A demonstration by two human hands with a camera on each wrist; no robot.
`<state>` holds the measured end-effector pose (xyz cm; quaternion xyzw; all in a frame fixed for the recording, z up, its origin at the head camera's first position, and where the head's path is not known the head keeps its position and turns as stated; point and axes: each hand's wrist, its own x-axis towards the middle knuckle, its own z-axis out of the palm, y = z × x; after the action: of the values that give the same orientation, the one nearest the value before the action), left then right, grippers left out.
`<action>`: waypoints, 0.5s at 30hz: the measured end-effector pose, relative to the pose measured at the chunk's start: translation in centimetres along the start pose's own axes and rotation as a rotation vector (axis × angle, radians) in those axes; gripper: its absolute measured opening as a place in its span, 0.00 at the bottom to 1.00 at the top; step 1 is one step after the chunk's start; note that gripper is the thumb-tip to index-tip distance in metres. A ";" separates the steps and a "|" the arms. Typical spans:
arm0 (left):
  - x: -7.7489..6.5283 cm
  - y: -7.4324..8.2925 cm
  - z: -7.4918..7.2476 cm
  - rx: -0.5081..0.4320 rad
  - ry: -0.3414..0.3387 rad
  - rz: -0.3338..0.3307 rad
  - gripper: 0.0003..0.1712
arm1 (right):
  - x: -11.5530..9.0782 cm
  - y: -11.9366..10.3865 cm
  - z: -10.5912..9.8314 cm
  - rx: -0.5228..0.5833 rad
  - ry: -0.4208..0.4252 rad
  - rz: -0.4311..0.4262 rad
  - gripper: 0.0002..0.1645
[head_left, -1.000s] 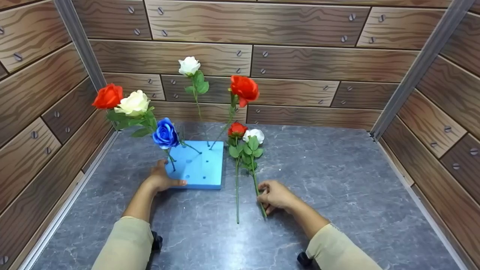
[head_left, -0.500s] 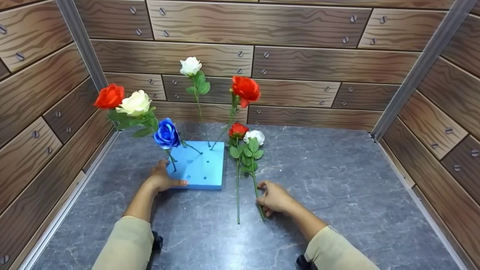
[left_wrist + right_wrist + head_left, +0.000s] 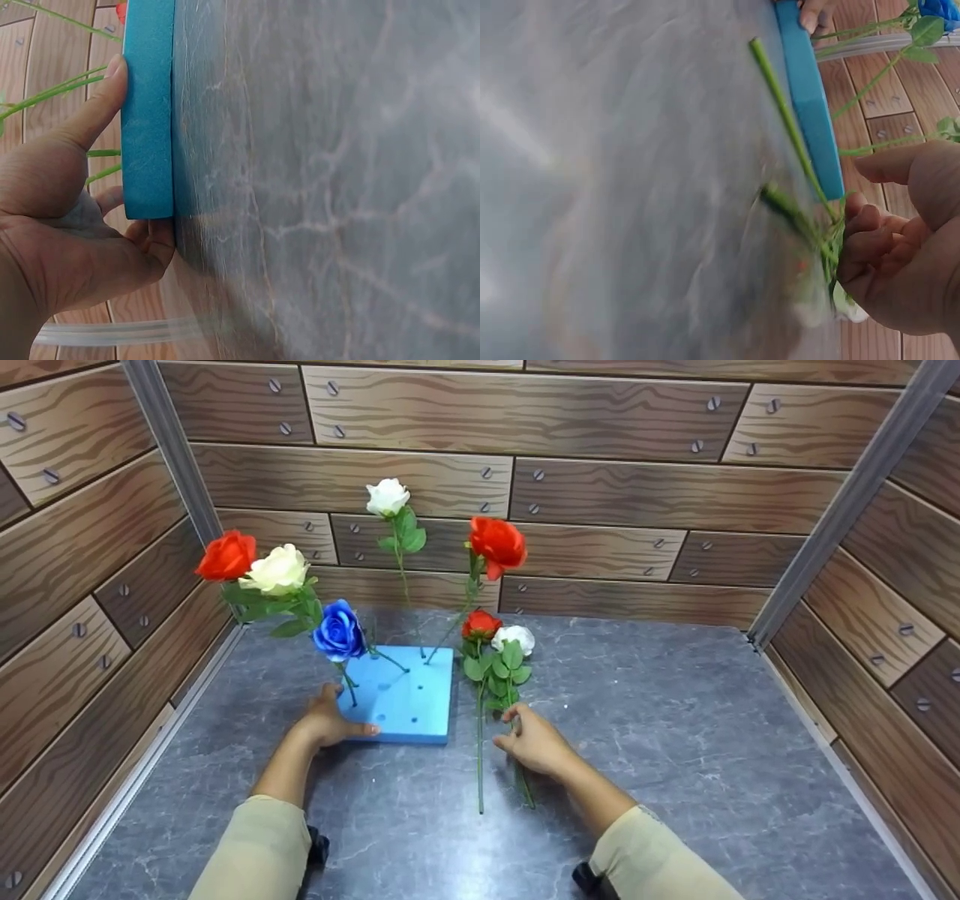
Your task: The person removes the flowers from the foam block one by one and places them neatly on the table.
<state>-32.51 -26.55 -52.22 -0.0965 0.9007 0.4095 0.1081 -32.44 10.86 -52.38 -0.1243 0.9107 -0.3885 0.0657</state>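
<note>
My left hand (image 3: 326, 724) grips the near left corner of a blue foam block (image 3: 431, 701); in the left wrist view its thumb (image 3: 105, 97) lies along the upper edge, fingers against the side. Artificial roses stand in the block: a blue rose (image 3: 339, 631), a cream rose (image 3: 276, 570) and several others. Right of it lie a short red rose (image 3: 481, 625) and a white rose (image 3: 514, 640) on the table. My right hand (image 3: 536, 741) is over the white rose's stem (image 3: 528, 791), thumb and index finger apart. In the right wrist view, its fingers hide part of the stems.
The grey marbled table (image 3: 675, 750) is enclosed by wood-patterned walls (image 3: 600, 495) with metal corner posts (image 3: 832, 510). Tall roses, among them a red rose (image 3: 498, 546) and a white rose (image 3: 388, 497), lean outward above the block.
My right hand has moved up along the white rose's stem, toward the leaves, and its thumb and index finger have parted. My left hand keeps its hold on the foam block.
</note>
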 end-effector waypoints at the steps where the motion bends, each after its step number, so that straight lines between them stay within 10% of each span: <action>1: -0.1 0.0 0.0 -0.003 0.002 0.002 0.75 | 0.3 -0.3 0.2 0.021 0.008 -0.012 0.20; 15: 0.1 -0.2 0.2 -0.018 0.005 -0.006 0.72 | 4.6 -3.9 3.3 0.481 0.237 -0.109 0.20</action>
<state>-32.54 -26.50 -52.52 -0.1010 0.8971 0.4169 0.1062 -35.43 4.67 -51.90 -0.1074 0.7855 -0.6085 -0.0347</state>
